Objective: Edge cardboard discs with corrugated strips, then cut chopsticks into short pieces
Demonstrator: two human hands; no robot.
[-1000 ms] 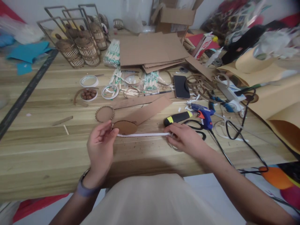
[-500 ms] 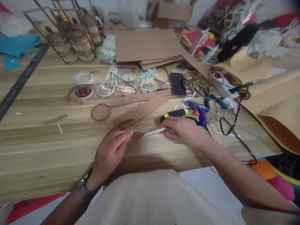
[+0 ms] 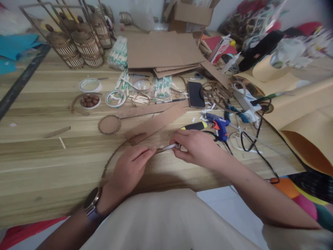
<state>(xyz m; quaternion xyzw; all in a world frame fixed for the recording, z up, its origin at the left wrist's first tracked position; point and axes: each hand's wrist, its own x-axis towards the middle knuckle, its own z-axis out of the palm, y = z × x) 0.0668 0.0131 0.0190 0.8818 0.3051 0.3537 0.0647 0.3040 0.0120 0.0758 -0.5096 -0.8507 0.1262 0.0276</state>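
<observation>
My left hand [image 3: 132,166] pinches a small brown cardboard piece [image 3: 158,150], whose far part is hidden by the fingers. From it a narrow white strip [image 3: 169,147] runs to my right hand [image 3: 196,146], closed on the strip's other end. A long corrugated cardboard strip [image 3: 110,156] curves from behind my left wrist up to a flat cardboard piece [image 3: 156,123]. Just beyond my right fingers lies a black-and-yellow utility knife [image 3: 195,126]. A blue glue gun [image 3: 220,125] rests to its right.
A round cardboard disc with a corrugated rim [image 3: 109,125] lies at left, near a bowl of brown balls [image 3: 90,100]. Behind are a phone [image 3: 196,94], cardboard sheets [image 3: 163,52] and lantern-like models [image 3: 87,48]. The glue gun's black cable [image 3: 260,152] loops at right.
My hands have come closer together, and the white strip showing between them is shorter. The left fingers now cover more of the brown piece. The whole view has shifted slightly.
</observation>
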